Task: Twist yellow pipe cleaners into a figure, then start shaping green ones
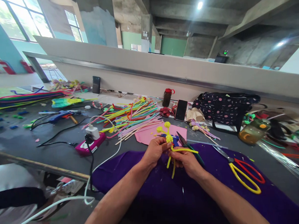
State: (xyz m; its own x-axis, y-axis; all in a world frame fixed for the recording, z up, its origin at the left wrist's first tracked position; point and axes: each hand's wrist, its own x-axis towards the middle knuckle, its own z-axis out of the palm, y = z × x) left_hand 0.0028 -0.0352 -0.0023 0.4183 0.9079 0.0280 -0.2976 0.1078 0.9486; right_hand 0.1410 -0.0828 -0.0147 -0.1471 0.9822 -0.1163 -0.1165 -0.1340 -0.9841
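Note:
My left hand (155,151) and my right hand (188,161) meet over a purple cloth (132,178), both closed on a yellow pipe-cleaner piece (174,152). Its fuzzy yellow tips stick up above my fingers and its loose ends hang down between my hands. A blue glue gun (174,140) and a pair of dark green scissors (188,146) lie just behind my hands. A pink sheet (150,133) lies beyond them.
A heap of coloured pipe cleaners (132,117) lies at centre. Yellow-and-red-handled scissors (245,174) rest at right on the cloth. A pink power strip (90,143), another glue gun (62,116), a phone (180,110), a bottle (167,97) and a spotted bag (225,107) stand around.

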